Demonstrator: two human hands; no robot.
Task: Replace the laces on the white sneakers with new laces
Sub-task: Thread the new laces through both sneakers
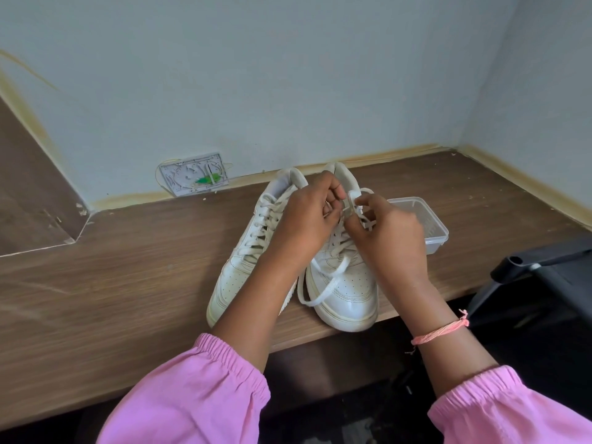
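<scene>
Two white sneakers stand side by side on the wooden desk (128,283), toes toward me. The left sneaker (243,261) is laced up. Over the top eyelets of the right sneaker (346,290), my left hand (307,225) and my right hand (390,238) meet, both pinching its white lace (330,280). A loose loop of that lace trails down over the toe to the desk's front edge. The fingertips hide how the lace runs through the upper eyelets.
A clear plastic container (426,225) sits just right of the shoes. A white wall plate with exposed wiring (193,176) is on the wall behind. A black chair part (544,270) juts in at the right. The desk ends just under the toes.
</scene>
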